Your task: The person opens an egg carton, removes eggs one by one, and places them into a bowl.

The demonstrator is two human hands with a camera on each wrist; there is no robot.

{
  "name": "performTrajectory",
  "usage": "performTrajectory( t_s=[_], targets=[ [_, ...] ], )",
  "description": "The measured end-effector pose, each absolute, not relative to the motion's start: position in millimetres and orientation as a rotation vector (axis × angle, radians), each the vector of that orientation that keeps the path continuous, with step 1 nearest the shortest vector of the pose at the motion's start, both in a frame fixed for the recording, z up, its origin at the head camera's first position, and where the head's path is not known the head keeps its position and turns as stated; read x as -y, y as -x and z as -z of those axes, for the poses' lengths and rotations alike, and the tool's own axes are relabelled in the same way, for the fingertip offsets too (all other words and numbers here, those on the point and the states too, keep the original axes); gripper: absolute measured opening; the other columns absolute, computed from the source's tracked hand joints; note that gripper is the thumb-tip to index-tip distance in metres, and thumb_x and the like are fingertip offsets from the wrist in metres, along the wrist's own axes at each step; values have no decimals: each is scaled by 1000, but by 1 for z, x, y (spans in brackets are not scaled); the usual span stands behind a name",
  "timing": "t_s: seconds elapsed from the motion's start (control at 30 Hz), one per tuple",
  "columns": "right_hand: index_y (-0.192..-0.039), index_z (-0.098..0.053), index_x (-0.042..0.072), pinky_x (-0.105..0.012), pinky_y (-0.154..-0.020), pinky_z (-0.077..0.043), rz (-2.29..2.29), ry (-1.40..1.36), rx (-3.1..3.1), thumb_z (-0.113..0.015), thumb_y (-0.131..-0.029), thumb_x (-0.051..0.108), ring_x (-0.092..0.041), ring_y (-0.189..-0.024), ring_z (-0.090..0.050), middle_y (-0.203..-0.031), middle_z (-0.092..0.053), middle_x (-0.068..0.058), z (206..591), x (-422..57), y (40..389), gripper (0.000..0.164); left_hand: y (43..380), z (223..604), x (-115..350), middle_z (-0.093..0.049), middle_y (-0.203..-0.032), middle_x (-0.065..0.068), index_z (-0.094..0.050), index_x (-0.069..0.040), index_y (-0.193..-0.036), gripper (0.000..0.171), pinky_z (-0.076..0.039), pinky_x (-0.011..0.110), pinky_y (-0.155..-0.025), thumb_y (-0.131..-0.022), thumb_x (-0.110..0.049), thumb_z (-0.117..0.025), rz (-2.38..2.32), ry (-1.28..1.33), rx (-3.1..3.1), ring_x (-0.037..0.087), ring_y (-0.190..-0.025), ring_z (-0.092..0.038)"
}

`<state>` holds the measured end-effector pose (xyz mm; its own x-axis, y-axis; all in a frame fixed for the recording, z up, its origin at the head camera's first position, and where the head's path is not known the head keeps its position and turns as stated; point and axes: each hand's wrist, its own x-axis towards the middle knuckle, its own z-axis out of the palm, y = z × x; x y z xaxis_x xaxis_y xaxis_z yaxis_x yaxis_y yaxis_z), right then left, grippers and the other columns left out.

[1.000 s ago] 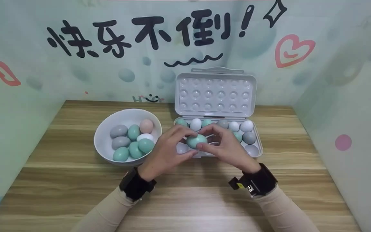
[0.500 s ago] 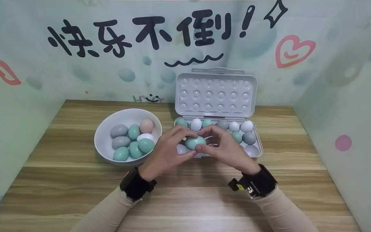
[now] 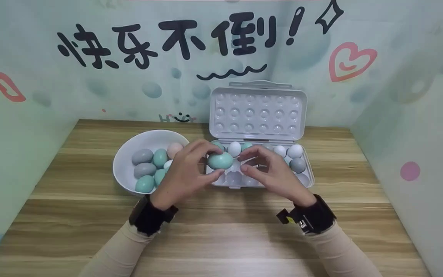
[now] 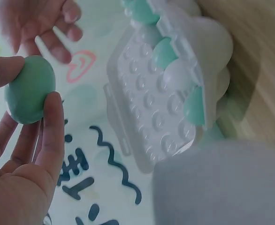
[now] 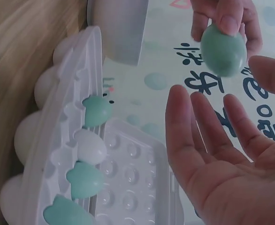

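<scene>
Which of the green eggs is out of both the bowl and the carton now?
The green egg pinched in the left hand; the other visible green eggs lie in the white bowl or sit in the egg carton.

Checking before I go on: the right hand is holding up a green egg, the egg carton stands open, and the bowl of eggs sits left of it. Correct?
One slip: the left hand holds the green egg, as the head view shows. The open carton and the bowl are as you said.
</scene>
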<state>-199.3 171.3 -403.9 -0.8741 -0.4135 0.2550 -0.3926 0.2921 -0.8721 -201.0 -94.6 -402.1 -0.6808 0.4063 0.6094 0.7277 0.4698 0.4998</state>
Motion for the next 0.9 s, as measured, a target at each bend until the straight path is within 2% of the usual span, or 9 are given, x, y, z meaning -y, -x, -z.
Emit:
performTrajectory(
  t_s=[0.17,0.23,0.43,0.53,0.73,0.9],
  targets=[
    [-126,-68,7,-42,-95,-60,1697,749,-2563,-76,-100,17,-24,-110,-72,-125,-70,-12,401,-176,201,29,201,388,113,-67,-116,2,-71,-10,-119,36,-58,22,-90,-87,-15,-88,1110,887,2322,13,-107,-64],
    [-127,-67,7,-40,-94,-61,1690,735,-2582,-76,-99,16,-24,-111,-72,-127,-70,-13,400,-177,202,30,201,385,122,-66,-116,3,-71,-9,-119,37,-59,20,-87,-86,-11,-88,1135,866,2317,12,-107,-64],
    [-126,-68,9,-39,-91,-62,1652,732,-2680,-77,-97,13,-23,-111,-72,-125,-71,-6,397,-182,202,31,204,376,148,-65,-117,4,-71,-8,-121,39,-60,21,-84,-85,-10,-88,1058,793,2402,13,-105,-68],
    [-126,-68,9,-37,-90,-62,1628,747,-2711,-77,-97,13,-22,-111,-72,-124,-70,-4,396,-183,202,30,208,372,161,-65,-119,5,-70,-8,-121,40,-61,25,-86,-86,-12,-88,975,768,2461,14,-104,-67],
    [-128,-67,7,-39,-90,-62,1633,778,-2713,-78,-97,12,-25,-112,-72,-125,-71,-5,397,-185,203,33,218,368,183,-65,-121,9,-70,-7,-120,42,-61,40,-91,-84,-15,-90,802,727,2553,22,-104,-64],
    [-128,-67,5,-42,-89,-63,1644,794,-2723,-78,-96,9,-26,-110,-73,-124,-71,-5,396,-186,203,34,227,369,199,-64,-117,10,-69,-6,-117,40,-60,44,-91,-84,-13,-91,727,768,2622,25,-102,-62]
  ],
)
